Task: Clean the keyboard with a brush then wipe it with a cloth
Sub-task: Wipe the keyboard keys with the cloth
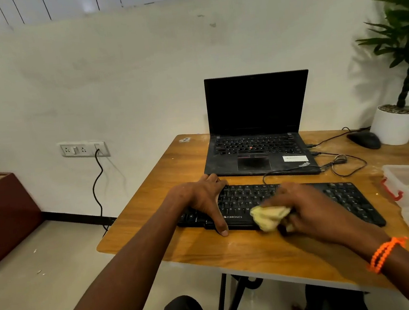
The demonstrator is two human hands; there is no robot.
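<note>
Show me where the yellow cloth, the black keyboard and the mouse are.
yellow cloth [269, 215]: head view, middle of the crumpled bundle.
black keyboard [346, 198]: head view, keys on its right section.
mouse [363, 139]: head view, top of its shell.

We are seeing a matt black plastic keyboard [305, 199], a soft crumpled yellow cloth [269, 216], and a scuffed wood-grain tabletop [209, 251].

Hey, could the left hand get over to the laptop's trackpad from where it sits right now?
Probably yes. The left hand rests on the keyboard's left end, and the laptop sits just beyond it with its trackpad uncovered. Nothing lies between them on the table; the cloth is in the right hand.
</note>
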